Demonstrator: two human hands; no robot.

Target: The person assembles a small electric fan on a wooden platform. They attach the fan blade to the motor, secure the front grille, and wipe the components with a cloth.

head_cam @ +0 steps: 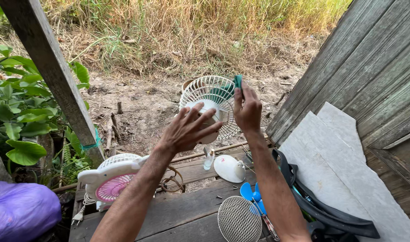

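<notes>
Outdoors, dry grass and bare dirt stretch ahead, with a grey weathered plank wall [370, 67] to the right of the grip and a leaning wooden post [57, 76] with green leafy plants [16, 107] to the left. Below the grip runs a bench of rough dark wooden planks [178, 215].

Both hands are raised above the bench, holding a white plastic fan guard with thin radial ribs [209, 105], which faces the camera slightly tilted. The left hand [187, 130] has its fingers spread and pressed around the pale round hub at the guard's centre. The right hand [247, 112] is closed on the guard's upper right rim, where a small teal piece [237, 81] shows at the fingertips; what that piece is cannot be told.

The fan appears already taken apart, with its parts lying loose and none yet rejoined. Below and left of the grip lies a second white fan with a pink blade [113, 179] and its cord. Directly beneath sit a white domed plastic housing [229, 168], a round metal mesh grille [238, 219] and a blue fan blade [252, 195]. Lower right of the grip lies a black curved strap [326, 208] beside pale grey flat boards [330, 161]. Far lower left sits a purple plastic bag [21, 208].
</notes>
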